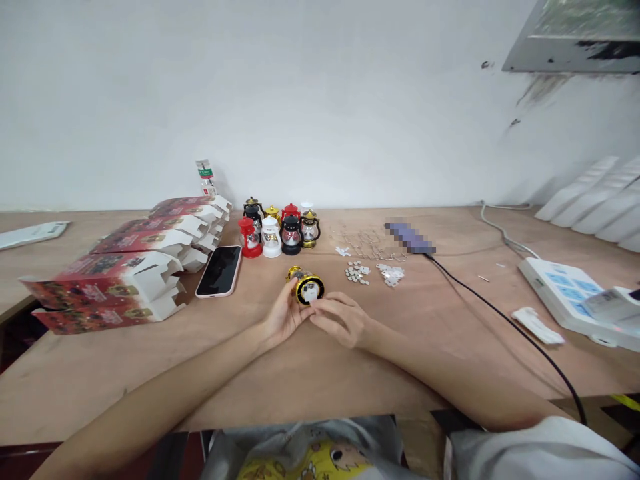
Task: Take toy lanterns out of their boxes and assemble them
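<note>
Just right of the phone (219, 271), and a little nearer the person, 1 small gold lantern (303, 287) is held tilted, its base turned up towards the camera. The base has a shiny gold rim, a black ring inside it and a white piece (311, 291) in the middle.

The left hand (284, 315) is closed around the lantern's near side, hiding part of its body. The right hand (345, 321) has its fingertips at the base's lower right edge; whether they pinch anything is too small to tell.

Behind and to the right of the phone stand 8 upright lanterns (271, 239) in 2 close rows, coloured red, white, black and gold. Farther right of the phone, beyond the held lantern, lie wire pieces (373, 245), round discs (357, 273) and a heap of white bits (391, 274).

Left of the phone, printed red boxes (110, 287) with open flaps lie stacked, the nearest flaps close beside it. Well to the phone's right are a blurred purple thing (411, 238), a black cable (480, 293) running from it to the table's front edge, a crumpled white strip (537, 325) and a power strip (560, 291).
</note>
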`<state>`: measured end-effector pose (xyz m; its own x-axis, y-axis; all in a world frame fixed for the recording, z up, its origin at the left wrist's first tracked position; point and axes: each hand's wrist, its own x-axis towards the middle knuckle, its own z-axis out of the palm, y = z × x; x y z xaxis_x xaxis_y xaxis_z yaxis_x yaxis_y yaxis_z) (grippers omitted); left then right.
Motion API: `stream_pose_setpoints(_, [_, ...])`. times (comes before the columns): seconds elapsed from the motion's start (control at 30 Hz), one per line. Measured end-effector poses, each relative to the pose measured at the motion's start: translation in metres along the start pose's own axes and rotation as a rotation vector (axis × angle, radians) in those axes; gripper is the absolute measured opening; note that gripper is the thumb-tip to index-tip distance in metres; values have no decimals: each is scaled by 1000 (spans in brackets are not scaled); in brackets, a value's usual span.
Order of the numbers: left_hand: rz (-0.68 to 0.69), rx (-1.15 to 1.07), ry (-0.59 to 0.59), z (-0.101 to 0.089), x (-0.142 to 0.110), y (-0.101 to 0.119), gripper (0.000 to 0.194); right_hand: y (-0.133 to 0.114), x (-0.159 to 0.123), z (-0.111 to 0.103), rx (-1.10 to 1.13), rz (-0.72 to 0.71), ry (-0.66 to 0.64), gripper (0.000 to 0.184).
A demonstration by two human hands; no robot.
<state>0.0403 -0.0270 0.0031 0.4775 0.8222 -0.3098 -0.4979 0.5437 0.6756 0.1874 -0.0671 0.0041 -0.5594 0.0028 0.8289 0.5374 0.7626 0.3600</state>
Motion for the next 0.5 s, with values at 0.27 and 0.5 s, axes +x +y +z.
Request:
stream_pose_setpoints(0.27, [31, 13, -12, 1, 0, -1, 26, 2, 1, 5, -92, 18, 31, 18])
stream_pose_setpoints(0.5, [33, 3, -11, -1, 2, -3, 20, 3, -5, 9, -115, 43, 48, 16])
